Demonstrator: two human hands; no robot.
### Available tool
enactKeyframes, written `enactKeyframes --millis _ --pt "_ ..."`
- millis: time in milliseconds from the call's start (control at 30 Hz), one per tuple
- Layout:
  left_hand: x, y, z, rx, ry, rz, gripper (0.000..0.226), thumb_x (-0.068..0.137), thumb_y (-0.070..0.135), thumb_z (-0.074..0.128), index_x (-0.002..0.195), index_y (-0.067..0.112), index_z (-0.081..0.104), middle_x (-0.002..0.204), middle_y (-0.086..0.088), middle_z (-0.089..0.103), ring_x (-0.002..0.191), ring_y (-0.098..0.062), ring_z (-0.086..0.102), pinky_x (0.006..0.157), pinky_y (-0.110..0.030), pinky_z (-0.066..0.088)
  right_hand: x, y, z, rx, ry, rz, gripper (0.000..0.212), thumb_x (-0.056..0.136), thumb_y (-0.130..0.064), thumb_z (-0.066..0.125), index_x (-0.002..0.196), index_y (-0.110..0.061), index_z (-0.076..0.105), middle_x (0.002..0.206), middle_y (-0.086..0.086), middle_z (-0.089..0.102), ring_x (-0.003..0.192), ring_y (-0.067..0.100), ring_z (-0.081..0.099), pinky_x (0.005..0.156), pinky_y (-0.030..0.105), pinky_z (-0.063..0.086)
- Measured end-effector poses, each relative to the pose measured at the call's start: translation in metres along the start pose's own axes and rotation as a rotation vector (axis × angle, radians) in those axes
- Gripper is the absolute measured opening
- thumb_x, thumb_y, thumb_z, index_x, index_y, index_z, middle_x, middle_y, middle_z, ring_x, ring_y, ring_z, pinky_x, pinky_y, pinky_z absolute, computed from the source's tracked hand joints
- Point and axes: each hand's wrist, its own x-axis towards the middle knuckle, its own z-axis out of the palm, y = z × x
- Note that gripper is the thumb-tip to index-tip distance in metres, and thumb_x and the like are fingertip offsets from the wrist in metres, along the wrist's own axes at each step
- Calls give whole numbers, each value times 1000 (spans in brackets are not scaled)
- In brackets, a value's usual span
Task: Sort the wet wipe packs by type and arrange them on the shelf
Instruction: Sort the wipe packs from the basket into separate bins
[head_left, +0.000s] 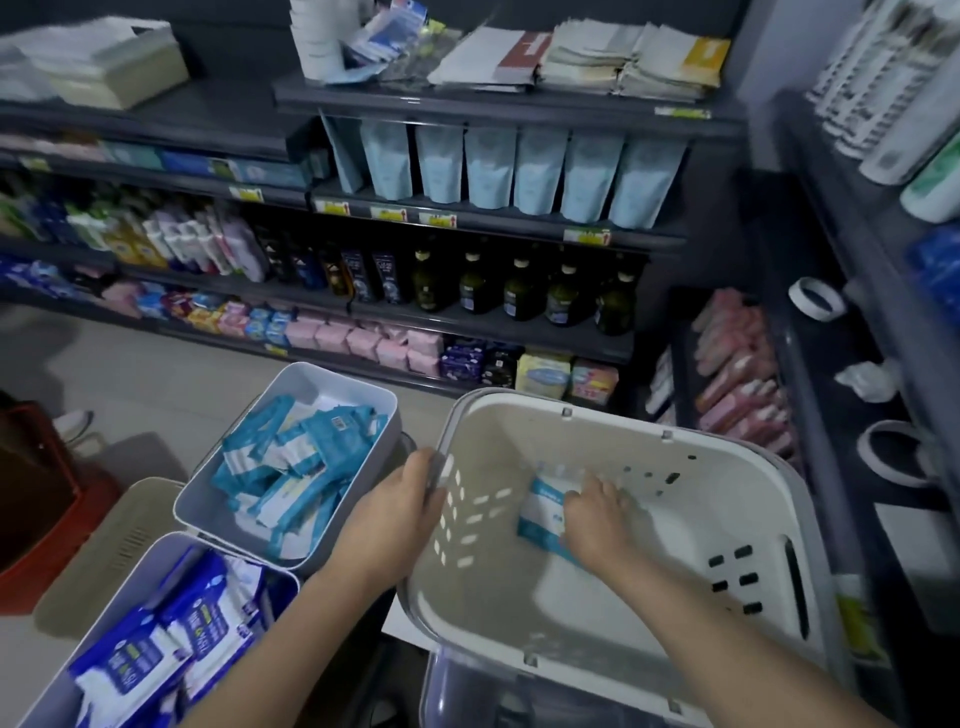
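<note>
White basket (737, 457) fills the view at 5 o'clock, tilted toward the camera. One wipe pack (540, 512), teal and white, lies on the basket floor toward its 10 o'clock corner.

Right hand (597, 514) is down inside the basket on that pack, fingers bent over its right edge and holding it; motion blur hides the fingertips.

Left hand (415, 491) grips the basket rim at its 9 o'clock side, fingers curled over the edge, thumb outside.

Grey tray (322, 382) at 9 o'clock of the basket, just beside it, holds a loose heap of teal packs (296, 462). Second tray (208, 539) at 7 o'clock of the view, touching the first, holds blue packs (156, 654) with white panels.

Shelf (519, 224) runs across 12 o'clock: pale blue pouches (493, 166) stand upright in a row, dark bottles (519, 293) on the level below.
</note>
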Motion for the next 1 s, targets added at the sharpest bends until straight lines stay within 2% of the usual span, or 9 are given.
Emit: enactKeyframes --millis 67,133,267,467,667,767,867,933,1000 --pt "-1 3 0 20 7 -22 38 99 30 45 133 15 40 119 -10 62 108 -31 58 78 -36 41 -1 3 9 68 -54 -3 45 86 -31 65 125 -16 48 130 8 43 123 29 39 98 38 38" --pt "-1 6 1 36 20 -41 38 99 29 45 133 15 39 118 -11 62 108 -31 58 77 -36 40 -1 5 16 173 -70 11 52 81 -30 70 124 -16 44 127 7 48 118 29 45 92 38 43" --pt "-1 9 1 43 34 -69 38 98 28 46 133 15 40 117 -10 62 109 -31 57 77 -35 40 -1 13 14 223 -155 111 60 71 -43 76 118 -18 49 116 4 57 111 26 53 86 35 45" --pt "-2 10 0 49 31 -82 37 99 29 45 133 16 40 119 -9 62 108 -29 58 79 -35 42 -2 11 5 428 -167 7 17 86 -19 60 97 -15 48 99 5 61 94 26 61 65 28 38" --pt "-2 2 -7 33 -18 -33 39 97 35 47 132 18 43 116 -7 63 105 -27 58 81 -35 45 -33 -3 -72 611 29 -31 6 83 -13 63 87 -14 58 86 4 63 79 23 58 62 30 38" --pt "-9 -9 -17 -21 17 -13 34 96 38 51 123 18 53 116 -3 64 104 -22 59 84 -32 45 -56 -17 -118 702 173 -66 14 82 -14 65 77 -21 53 80 1 61 74 21 55 55 26 37" --pt "-22 -31 -31 -37 60 -31 31 95 37 52 117 16 57 109 -2 65 98 -20 58 80 -32 45 -80 -45 -158 829 320 -147 12 81 -13 68 83 -17 57 79 -2 61 73 19 56 58 28 38" --pt "-32 -53 -42 -43 90 -64 26 95 34 53 114 17 58 104 0 65 93 -19 58 78 -33 46 -92 -71 -174 921 342 -207 11 81 -14 69 84 -15 59 79 -3 63 72 16 58 59 26 41" --pt "-45 -78 -56 -53 113 -128 23 94 31 55 113 18 59 103 1 64 90 -17 59 78 -32 48 -98 -103 -180 1047 267 -264 10 81 -14 70 87 -14 62 82 -1 67 75 17 64 64 31 49"
